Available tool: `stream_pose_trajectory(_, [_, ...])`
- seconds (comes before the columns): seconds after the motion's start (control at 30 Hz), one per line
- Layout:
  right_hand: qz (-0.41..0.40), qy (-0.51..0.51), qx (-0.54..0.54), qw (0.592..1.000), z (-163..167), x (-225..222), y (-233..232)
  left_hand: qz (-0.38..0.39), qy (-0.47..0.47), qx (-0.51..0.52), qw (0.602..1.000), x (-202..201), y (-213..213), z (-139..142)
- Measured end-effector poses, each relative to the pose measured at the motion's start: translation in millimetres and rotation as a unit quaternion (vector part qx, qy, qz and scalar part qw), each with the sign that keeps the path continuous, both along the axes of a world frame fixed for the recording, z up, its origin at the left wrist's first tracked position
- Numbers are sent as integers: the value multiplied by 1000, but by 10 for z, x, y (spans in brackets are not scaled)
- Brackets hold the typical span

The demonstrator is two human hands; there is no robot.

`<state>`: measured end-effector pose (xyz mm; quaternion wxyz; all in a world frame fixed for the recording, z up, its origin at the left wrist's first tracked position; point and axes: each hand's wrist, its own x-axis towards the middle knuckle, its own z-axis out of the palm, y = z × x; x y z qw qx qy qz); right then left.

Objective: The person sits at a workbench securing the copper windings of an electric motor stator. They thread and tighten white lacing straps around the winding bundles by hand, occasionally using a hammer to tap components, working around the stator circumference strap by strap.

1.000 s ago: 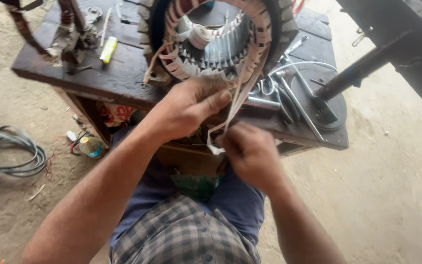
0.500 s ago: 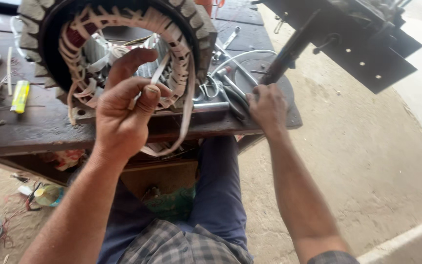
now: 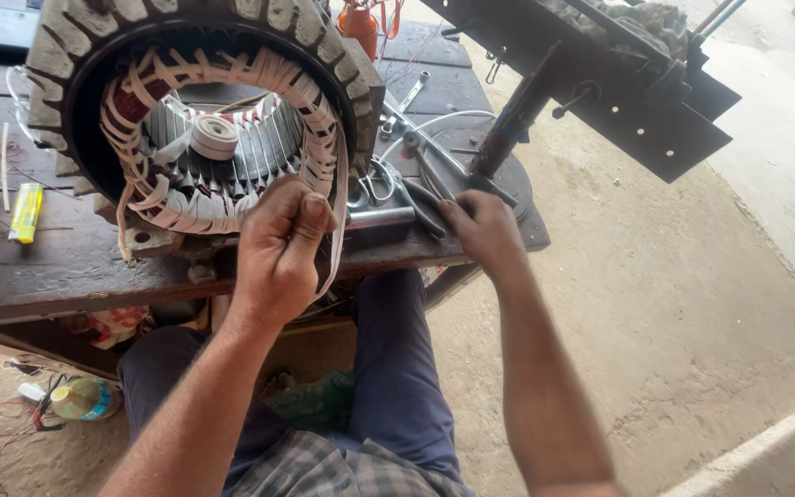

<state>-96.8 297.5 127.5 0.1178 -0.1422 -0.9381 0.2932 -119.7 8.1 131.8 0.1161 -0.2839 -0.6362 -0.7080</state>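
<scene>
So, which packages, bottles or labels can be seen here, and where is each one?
Plastic bottle: lying on the ground under the bench, bottom left; clear, yellowish contents, blue label band.
Orange can: far edge of the bench, top centre; only partly in view.
No signs or screens.

White tape, yellow lighter, blue trousers, checked shirt

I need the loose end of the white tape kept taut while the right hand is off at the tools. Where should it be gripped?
Grip the white tape on its free hanging strip, just below the left hand, coming from the person's side of the bench. It hangs flat and clear of the stator there; higher up it lies bound over the windings, with no edge to pinch. The right hand rests among the tools.
</scene>
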Motion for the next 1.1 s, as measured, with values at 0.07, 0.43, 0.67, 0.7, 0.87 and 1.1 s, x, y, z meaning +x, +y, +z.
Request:
stream_pose_trajectory(0.07, [-5,62,-94,994,40,263,-145,1,2,-1,1000,41,24,34])
stream_pose_trajectory(0.43, [51,261,-233,935,-302,416,-1164,21,-11,0,1000,185,34,-8])
stream_pose_trajectory(0.67, [55,308,-197,929,-165,293,-1378,30,56,17,998,143,8,15])
stream_pose_trajectory(0.7, [41,275,-184,943,-168,262,-1385,31,38,17,999,168,9,14])
stream_pose_trajectory(0.87, [56,323,-275,904,-296,317,-1436,15,-37,53,998,238,20,16])
stream_pose_trajectory(1.1, [119,262,-256,923,-321,207,-1517,-15,-15,82,996,236,-66,59])
